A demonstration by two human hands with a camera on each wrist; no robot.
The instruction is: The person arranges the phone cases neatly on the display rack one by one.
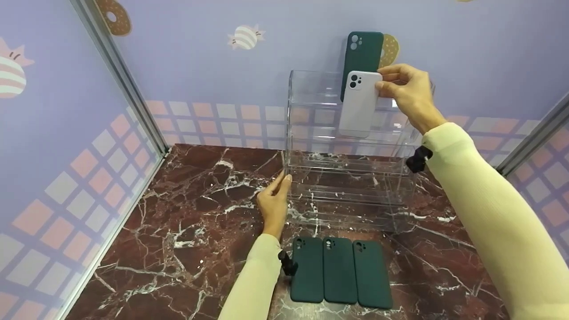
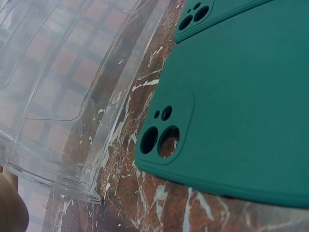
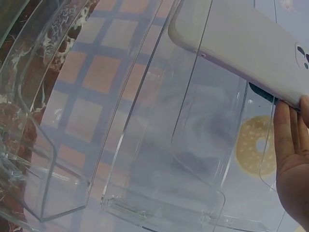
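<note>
My right hand (image 1: pixel 406 91) pinches the upper right edge of a white phone case (image 1: pixel 359 104), which stands upright in a tier of the clear tiered rack (image 1: pixel 311 120). Behind it a dark green case (image 1: pixel 364 51) stands in the top tier, partly covered by the white one. In the right wrist view the fingers (image 3: pixel 287 130) touch the long edge of the white case (image 3: pixel 246 43). My left hand (image 1: pixel 273 204) holds the rack's left side edge, thumb against it; in the left wrist view only part of that hand (image 2: pixel 10 205) shows.
Three dark green cases (image 1: pixel 340 270) lie side by side on the red marbled table (image 1: pixel 178 222), in front of the rack. Patterned wall panels (image 1: pixel 200 58) rise behind and at both sides. A metal corner strip (image 1: pixel 129 84) runs down at the left.
</note>
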